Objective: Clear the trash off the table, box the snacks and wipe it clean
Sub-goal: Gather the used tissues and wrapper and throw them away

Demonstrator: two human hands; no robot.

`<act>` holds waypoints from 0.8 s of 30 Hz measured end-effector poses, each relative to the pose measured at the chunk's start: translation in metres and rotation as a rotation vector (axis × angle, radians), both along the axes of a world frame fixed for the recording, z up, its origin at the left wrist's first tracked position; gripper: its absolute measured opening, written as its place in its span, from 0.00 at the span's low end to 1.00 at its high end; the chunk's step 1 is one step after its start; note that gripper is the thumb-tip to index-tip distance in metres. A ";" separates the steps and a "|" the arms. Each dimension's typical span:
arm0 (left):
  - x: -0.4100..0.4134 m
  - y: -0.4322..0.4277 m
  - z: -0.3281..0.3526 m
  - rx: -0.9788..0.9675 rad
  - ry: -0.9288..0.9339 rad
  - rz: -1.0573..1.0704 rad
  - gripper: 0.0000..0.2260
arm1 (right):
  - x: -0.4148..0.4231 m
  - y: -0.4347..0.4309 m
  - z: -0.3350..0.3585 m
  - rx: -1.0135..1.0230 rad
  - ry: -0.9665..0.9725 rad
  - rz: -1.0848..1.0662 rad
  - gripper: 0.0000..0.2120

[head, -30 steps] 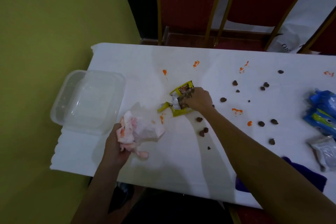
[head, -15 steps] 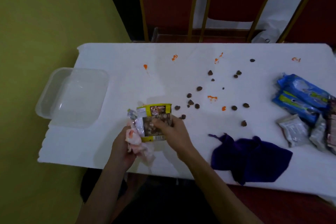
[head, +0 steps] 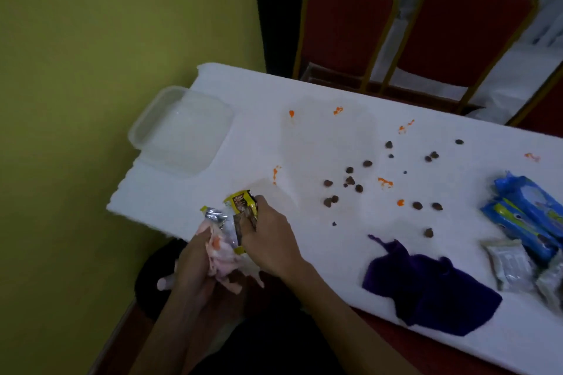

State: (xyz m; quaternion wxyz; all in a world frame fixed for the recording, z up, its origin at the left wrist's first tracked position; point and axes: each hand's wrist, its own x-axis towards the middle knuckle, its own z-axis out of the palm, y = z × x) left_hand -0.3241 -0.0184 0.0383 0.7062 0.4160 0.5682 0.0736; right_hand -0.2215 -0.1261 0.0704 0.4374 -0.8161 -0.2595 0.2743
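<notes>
Trash gathering in progress at lower centre of frame: left hand (head: pixel 195 265) clenched round a crumpled pink-stained tissue (head: pixel 224 262), right hand (head: pixel 269 240) grasping a yellow snack wrapper (head: pixel 240 204) and pressing it against the tissue, both just off the near edge of the bench (head: pixel 304 137). Likely step: bundle wrapper and tissue into one wad for disposal. To do it well, fold the wrapper's open silver end inward so no crumbs drop, tuck it fully into the left hand's grip, then free the right hand for more pickup. Clear plastic box (head: pixel 182 128) sits empty at the left end of the bench, well apart from the hands. Brown crumbs (head: pixel 350 181) and orange smears (head: pixel 385 182) scattered mid-frame, not yet cleared. Blue snack packs (head: pixel 530 216) and silver packets (head: pixel 507 265) at the right edge, unboxed. Purple cloth (head: pixel 426 289) lies lower right near the front edge, untouched; wiping comes last. No bin clearly visible; a dark shape below the hands can't be identified.
</notes>
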 end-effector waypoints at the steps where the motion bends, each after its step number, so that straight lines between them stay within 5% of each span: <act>1: -0.012 0.007 0.000 -0.003 -0.008 0.041 0.13 | -0.009 0.010 0.001 -0.020 -0.042 0.039 0.08; 5: -0.068 0.040 -0.007 0.055 -0.020 0.198 0.15 | -0.052 0.053 -0.002 -0.115 -0.104 0.244 0.09; 17: -0.242 0.078 -0.039 0.090 0.039 0.434 0.12 | -0.226 0.149 -0.034 -0.275 0.174 0.687 0.15; 24: -0.271 0.077 -0.078 -0.159 0.118 0.499 0.13 | -0.251 0.163 -0.083 -0.509 0.237 0.830 0.17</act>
